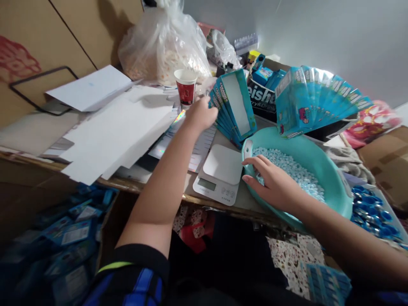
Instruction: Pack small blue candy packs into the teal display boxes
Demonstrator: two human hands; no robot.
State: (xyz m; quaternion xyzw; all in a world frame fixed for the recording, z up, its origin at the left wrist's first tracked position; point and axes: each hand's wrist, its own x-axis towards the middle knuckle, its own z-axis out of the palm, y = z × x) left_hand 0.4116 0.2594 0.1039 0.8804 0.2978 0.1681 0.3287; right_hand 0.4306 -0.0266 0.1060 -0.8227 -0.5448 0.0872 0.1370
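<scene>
Reaching fwd w/ left hand (201,115) to the L edge of a fan of blue boxes (239,100) standing on tabletop (253,203), w/ fingers (211,113) tightly curled; can't say if gripping anything, as tips hidden. Holding right hand (270,178) palm down over L rim of turquoise basin (331,170), w/ fingers half bent and thumb well parted from index, w/o visible hold on anything. Lying in basin, partly under that hand: pale-blue beads (296,170). Sitting just L of basin: white scale (219,165). Standing just behind left hand: red paper cup (185,91). Spread farther L: white card sheets (127,123).
</scene>
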